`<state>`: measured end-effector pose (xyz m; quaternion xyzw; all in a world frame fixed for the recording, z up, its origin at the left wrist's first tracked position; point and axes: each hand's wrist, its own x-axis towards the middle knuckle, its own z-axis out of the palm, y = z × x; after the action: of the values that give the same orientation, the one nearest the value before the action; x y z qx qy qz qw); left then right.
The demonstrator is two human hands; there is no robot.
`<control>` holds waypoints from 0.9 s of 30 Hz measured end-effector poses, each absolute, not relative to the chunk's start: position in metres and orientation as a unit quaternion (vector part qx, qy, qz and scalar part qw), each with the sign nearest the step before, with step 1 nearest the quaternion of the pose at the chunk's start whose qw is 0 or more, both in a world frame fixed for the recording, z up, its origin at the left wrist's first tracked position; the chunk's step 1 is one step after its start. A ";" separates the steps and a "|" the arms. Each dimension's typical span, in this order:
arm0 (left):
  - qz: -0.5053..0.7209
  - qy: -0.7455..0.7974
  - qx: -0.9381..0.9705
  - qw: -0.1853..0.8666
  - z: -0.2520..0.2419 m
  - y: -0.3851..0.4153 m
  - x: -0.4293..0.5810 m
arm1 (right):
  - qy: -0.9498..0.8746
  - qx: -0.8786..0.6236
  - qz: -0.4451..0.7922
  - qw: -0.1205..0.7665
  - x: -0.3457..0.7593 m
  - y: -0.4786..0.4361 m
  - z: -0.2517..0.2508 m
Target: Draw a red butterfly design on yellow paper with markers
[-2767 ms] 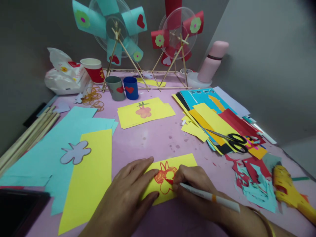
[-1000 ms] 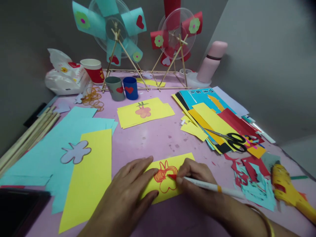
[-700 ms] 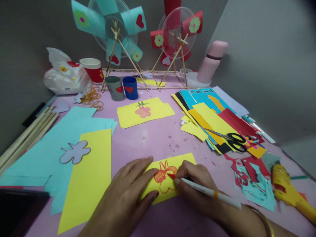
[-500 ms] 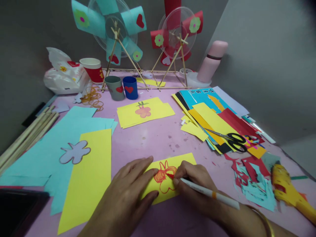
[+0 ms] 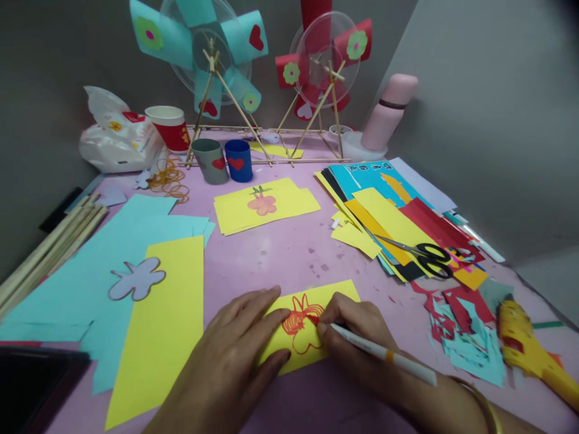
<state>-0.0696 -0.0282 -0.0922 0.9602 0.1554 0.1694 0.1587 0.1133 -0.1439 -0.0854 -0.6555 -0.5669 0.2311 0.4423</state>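
A small yellow paper (image 5: 337, 293) lies on the pink table near me, with a red flower drawing (image 5: 301, 328) on it. My left hand (image 5: 237, 349) lies flat on the paper's left part, fingers stretched out, pressing it down. My right hand (image 5: 357, 337) is closed round a white marker (image 5: 384, 355) with an orange band. The marker's red tip touches the upper right of the drawing. Part of the paper is hidden under both hands.
Scissors (image 5: 425, 253) lie on a stack of coloured sheets (image 5: 389, 220) at the right, a yellow glue gun (image 5: 531, 349) beside paper scraps. Yellow sheets (image 5: 262, 208), a long yellow strip (image 5: 158, 325) on cyan paper, wooden sticks (image 5: 49, 247), small cups (image 5: 226, 160) and two paper windmills (image 5: 212, 54) stand farther off.
The marker tip has shifted in small strokes over the upper right of the flower, adding red lines. My left hand has stayed in place on the paper.
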 end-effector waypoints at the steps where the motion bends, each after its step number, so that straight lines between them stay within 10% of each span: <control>1: 0.170 0.155 0.960 0.160 -0.092 -0.028 -0.070 | -0.564 -0.659 0.228 0.442 0.113 -0.144 -0.085; 27: 0.159 0.151 0.964 0.153 -0.091 -0.027 -0.068 | -0.516 -0.678 0.226 0.472 0.113 -0.150 -0.091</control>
<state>-0.0677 -0.0273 -0.0910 0.9636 0.1509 0.1589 0.1533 0.1126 -0.1499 -0.0908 -0.6781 -0.5158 0.2261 0.4723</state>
